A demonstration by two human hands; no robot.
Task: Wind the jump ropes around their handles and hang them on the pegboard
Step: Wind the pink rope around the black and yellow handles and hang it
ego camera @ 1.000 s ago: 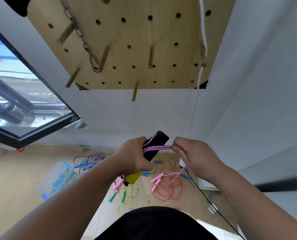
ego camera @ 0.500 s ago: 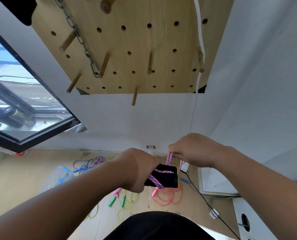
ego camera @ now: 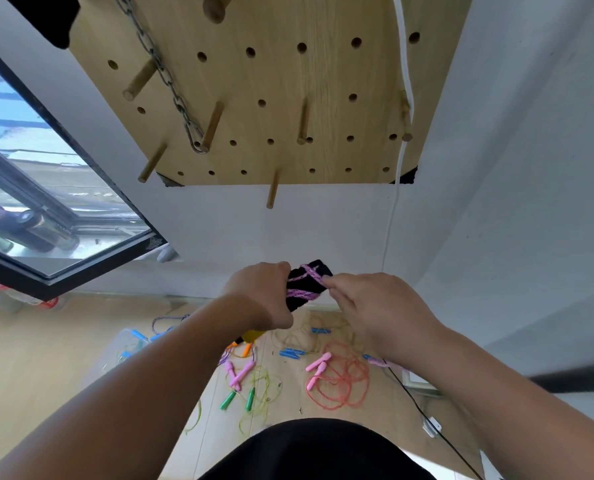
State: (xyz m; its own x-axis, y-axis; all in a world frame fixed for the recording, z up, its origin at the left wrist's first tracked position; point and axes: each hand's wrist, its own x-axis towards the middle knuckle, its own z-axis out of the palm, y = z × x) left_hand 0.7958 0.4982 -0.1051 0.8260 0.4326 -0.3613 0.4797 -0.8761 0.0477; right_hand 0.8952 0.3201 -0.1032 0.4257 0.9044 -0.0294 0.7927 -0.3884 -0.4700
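While the wrap is only a few turns deep, handle (ego camera: 312, 270): black, held out in front, below the pegboard (ego camera: 288, 81), well apart from it.
Left hand (ego camera: 261, 296): fingers clenched round the handle's lower end.
Right hand (ego camera: 375, 313): fingertips pinch the pink rope (ego camera: 302, 293) at the handle's top end.
Wrap: a few wide diagonal turns; the tail is hidden behind the hands.
Risk: a slack pinch likely lets the turns slide off and unravel.
Risk: the tail may snag the floor ropes (ego camera: 340, 386).
Peg (ego camera: 272, 188): bare and nearest; no hanging loop seen yet.
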